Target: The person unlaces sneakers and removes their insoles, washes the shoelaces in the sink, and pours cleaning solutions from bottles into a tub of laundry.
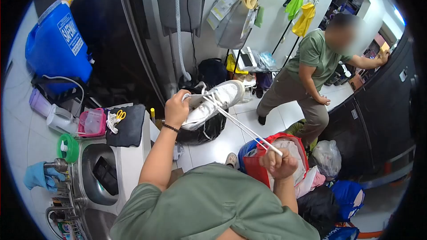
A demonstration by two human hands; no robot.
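Observation:
My left hand [177, 106] is closed on the heel end of a white sneaker [224, 94], holding it up in the air with its toe towards the back right. White shoelaces [242, 125] run from the sneaker's eyelets across to my right hand [279, 163]. That hand is a closed fist around the laces, which look stretched nearly straight. A short lace end sticks out past the fist. Below my right hand stands a red bag [258, 162] with pale cloth inside.
At left are a sink [84, 160], a dark cloth [126, 129] with yellow scissors [119, 114], and a blue water container [58, 46]. Another person [307, 66] stands at right, one hand on a dark cabinet [369, 120]. Several bags, including a blue one [347, 200], crowd the floor.

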